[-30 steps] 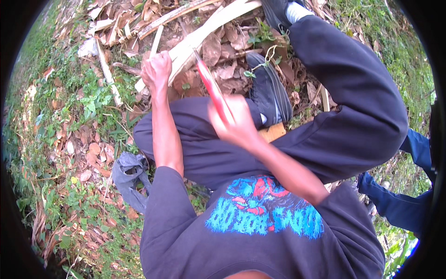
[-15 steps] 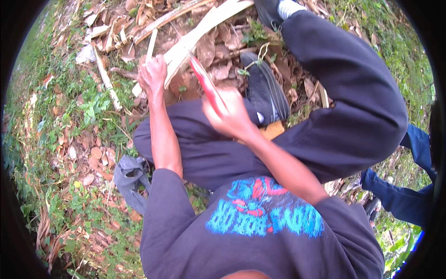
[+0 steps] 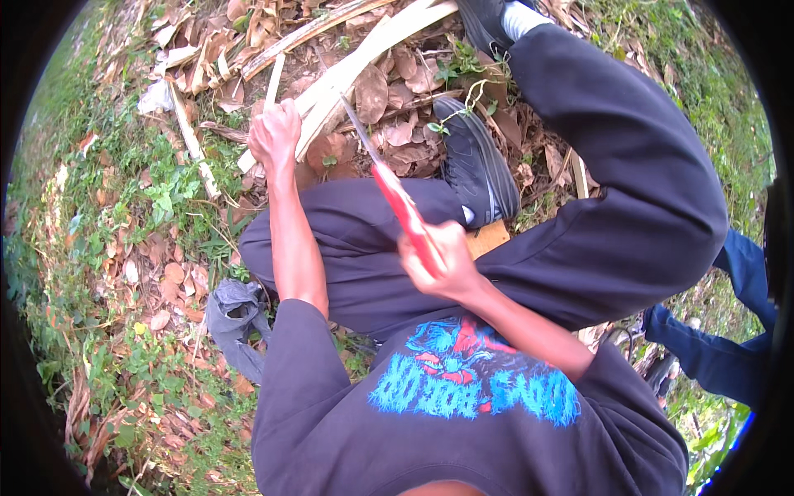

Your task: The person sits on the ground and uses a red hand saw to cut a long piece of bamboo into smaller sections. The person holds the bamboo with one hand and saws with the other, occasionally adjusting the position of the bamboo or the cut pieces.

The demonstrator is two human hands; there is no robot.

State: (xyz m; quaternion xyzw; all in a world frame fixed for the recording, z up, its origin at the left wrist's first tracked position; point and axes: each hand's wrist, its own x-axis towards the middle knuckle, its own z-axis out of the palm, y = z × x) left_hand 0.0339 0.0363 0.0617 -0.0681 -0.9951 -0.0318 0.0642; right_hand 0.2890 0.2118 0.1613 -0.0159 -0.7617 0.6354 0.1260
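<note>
My left hand (image 3: pixel 275 132) is closed around the near end of some pale strips of split wood (image 3: pixel 343 76), at the upper left of my lap. A saw (image 3: pixel 401 207) with a long red handle is gripped in my right hand (image 3: pixel 442 260), over my folded leg. Its thin grey blade slants up and left against the wood strips, just right of my left hand. Where the blade meets the wood, its teeth are too small to make out. The strips run from my left hand toward the shoe (image 3: pixel 484 25) at the top.
Dry leaves (image 3: pixel 368 91), bark and loose sticks (image 3: pixel 194 136) cover the ground ahead. A grey cloth (image 3: pixel 240 318) lies left of my lap. A flat yellowish piece (image 3: pixel 488 238) shows beneath my legs. At the right edge are another person's blue trouser legs (image 3: pixel 703 339).
My right hand has drawn the saw back toward my body and to the right, baring more of its blade. My left hand stays closed on the wood strips.
</note>
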